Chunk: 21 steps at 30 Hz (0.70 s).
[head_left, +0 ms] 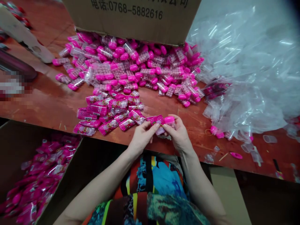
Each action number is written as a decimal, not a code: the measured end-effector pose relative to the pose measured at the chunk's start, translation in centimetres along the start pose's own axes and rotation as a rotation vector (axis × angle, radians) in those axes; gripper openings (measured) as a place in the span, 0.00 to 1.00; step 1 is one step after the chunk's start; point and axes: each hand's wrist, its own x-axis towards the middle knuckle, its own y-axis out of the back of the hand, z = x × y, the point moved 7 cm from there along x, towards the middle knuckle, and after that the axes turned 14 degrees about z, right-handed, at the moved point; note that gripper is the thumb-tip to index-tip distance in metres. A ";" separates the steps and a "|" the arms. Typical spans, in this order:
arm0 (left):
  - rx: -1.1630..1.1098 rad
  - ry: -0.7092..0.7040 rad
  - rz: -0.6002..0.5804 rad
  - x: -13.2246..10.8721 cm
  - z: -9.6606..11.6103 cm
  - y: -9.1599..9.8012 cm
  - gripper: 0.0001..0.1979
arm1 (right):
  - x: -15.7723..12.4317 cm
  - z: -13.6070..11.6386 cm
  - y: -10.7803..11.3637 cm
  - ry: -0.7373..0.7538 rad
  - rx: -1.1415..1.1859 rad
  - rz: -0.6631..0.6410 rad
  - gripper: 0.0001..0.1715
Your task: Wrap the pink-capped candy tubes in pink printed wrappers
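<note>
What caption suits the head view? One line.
Left hand and right hand hold a pink-capped tube at a table heaped with tubes.

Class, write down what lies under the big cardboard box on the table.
Clear tubes with pink caps spill out from beneath the cardboard box onto the table. How far the heap runs back is hidden by the box.

Packing workshop, worn table point(47, 103) heaped with pink candy tubes point(131, 67), shipping carton point(131, 18)
</note>
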 end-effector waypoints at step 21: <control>-0.325 0.446 -0.051 -0.1 -2.5 -1.7 0.22 | -1.9 1.8 0.4 0.065 -0.122 0.151 0.27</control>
